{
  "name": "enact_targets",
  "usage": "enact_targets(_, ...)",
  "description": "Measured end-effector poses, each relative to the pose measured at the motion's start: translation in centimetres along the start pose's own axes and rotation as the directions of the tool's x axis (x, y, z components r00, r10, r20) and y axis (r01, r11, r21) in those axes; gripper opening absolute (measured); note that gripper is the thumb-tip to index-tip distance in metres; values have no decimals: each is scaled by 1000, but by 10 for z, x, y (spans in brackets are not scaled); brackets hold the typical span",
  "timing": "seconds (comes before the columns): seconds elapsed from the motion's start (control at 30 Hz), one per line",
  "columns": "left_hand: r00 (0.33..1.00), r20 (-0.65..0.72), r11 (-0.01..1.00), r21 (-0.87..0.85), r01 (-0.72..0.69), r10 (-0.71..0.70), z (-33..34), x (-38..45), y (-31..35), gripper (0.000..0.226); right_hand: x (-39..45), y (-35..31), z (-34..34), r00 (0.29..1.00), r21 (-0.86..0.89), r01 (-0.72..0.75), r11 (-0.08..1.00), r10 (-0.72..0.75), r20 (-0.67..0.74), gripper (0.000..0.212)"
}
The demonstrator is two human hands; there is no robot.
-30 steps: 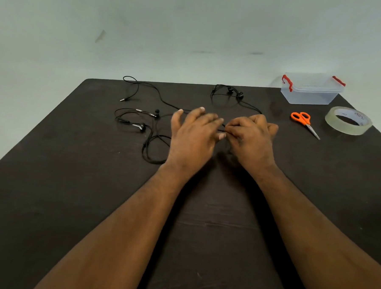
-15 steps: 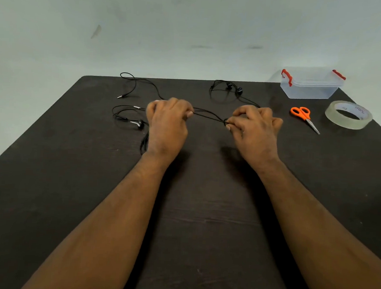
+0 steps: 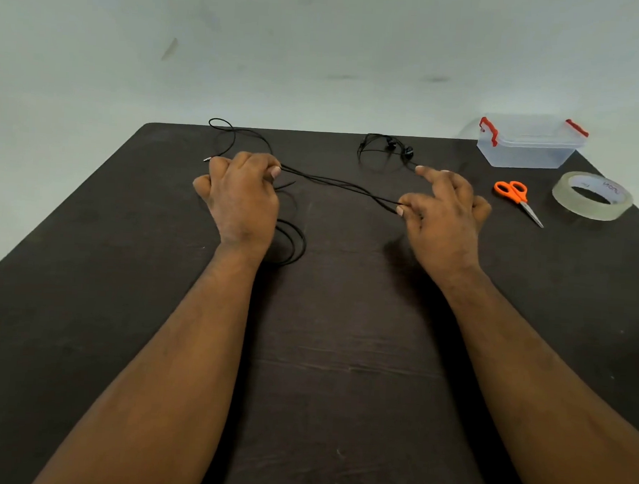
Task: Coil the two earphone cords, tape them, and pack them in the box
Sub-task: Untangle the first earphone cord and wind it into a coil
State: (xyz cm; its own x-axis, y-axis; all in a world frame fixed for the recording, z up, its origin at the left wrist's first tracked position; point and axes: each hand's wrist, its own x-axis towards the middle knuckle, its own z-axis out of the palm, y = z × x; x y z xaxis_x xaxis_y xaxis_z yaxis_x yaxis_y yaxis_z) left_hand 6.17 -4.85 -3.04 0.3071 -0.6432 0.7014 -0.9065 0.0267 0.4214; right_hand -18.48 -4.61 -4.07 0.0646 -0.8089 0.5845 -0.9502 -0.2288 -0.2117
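Stretching a length of black earphone cord (image 3: 336, 183) between both hands, the person is at the very start of the coiling. Going from the left edge of the tabletop (image 3: 87, 266): the jack end of this cord loops near the far left corner, then runs into the left hand (image 3: 240, 197), which is closed in a loose fist around it, thumb pressed against the side of the forefinger. Slack hangs from that fist and lies in a couple of curls on the surface just beside the wrist. From the fist two strands run taut and slightly downhill to the right hand (image 3: 443, 215), which pinches them between thumb and a finger while the forefinger points up, free and open.

The second earphone (image 3: 385, 151) lies untouched by the far edge, near the middle. Towards the far right corner stands the clear box (image 3: 530, 149) with red clips; its lid looks on. Nearer, the orange scissors (image 3: 516, 194), and the tape roll (image 3: 592, 197) just beside the right edge.

To coil well, I would judge it best to keep the strands lightly tensioned, wind even turns around the left fingers, and draw the slack in gradually so the curls by the wrist do not knot. The loops should be small enough for the box.
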Motion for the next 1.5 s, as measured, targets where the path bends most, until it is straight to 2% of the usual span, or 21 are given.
enact_targets(0.1,999,-21,999,-8,-39,38,1,-1,14,27,0,-5,4,998,162,47,986,-41,-39,10)
enact_targets(0.2,931,54,930,-97,-354,360,4,-19,50,42,2,-5,5,994,258,81,963,-61,-86,9)
enact_targets(0.27,885,195,900,-201,-386,423,9,-34,65,35,2,-4,7,991,285,96,954,-65,-116,10)
enact_targets(0.37,857,343,875,-430,-222,386,15,-38,59,26,0,-6,5,992,439,102,893,-58,-113,10)
enact_targets(0.47,896,370,651,-748,130,246,12,-31,52,19,-2,-16,2,999,614,-34,788,9,45,7)
enact_targets(0.53,915,380,603,-764,227,137,13,-27,49,19,-4,-27,-5,947,757,-291,585,64,315,8)
enact_targets(0.6,923,378,575,-770,275,66,14,-24,46,18,-9,-40,-15,801,792,-575,207,-57,596,12)
enact_targets(0.67,913,407,509,-787,350,3,15,-21,43,16,-13,-47,-25,706,704,-703,-104,-219,673,15)
enact_targets(0.77,902,420,513,-798,315,100,19,-22,41,14,-13,-53,-33,768,667,-634,-391,-215,604,21)
enact_targets(0.93,831,386,708,-706,-13,400,23,-36,54,14,-5,-46,-26,876,672,-352,-652,24,481,20)
enact_targets(1.0,765,433,756,-646,-106,477,20,-40,59,21,0,-37,-20,888,729,-273,-628,127,442,18)
enact_targets(1.03,740,455,781,-606,-152,496,17,-41,60,24,2,-32,-17,890,789,-257,-558,182,418,16)
enact_targets(1.07,731,461,802,-564,-197,504,15,-41,60,25,3,-25,-12,898,878,-254,-405,237,370,15)
enact_targets(1.1,738,453,821,-520,-236,500,13,-39,59,25,3,-18,-9,922,959,-249,-138,270,278,15)
enact_targets(1.17,779,416,851,-449,-273,470,8,-35,56,20,2,-6,-2,983,879,-150,453,160,86,18)
enact_targets(1.2,798,396,862,-422,-281,454,6,-33,54,18,1,-3,1,997,784,-77,616,62,50,19)
enact_targets(1.23,812,379,869,-404,-285,443,5,-30,51,17,0,0,3,999,710,-15,705,-21,42,19)
enact_targets(1.3,830,336,863,-408,-297,445,5,-26,46,15,0,2,4,987,623,94,777,-153,43,19)
enact_targets(1.37,837,275,834,-445,-325,473,5,-24,44,13,0,-1,4,975,592,119,797,-205,80,18)
enact_targets(1.43,837,217,799,-486,-354,503,4,-23,45,7,0,-3,5,968,616,73,784,-204,145,15)
enact_targets(1.5,837,171,768,-522,-370,519,2,-23,47,2,-2,-7,3,950,713,-55,699,-183,252,15)
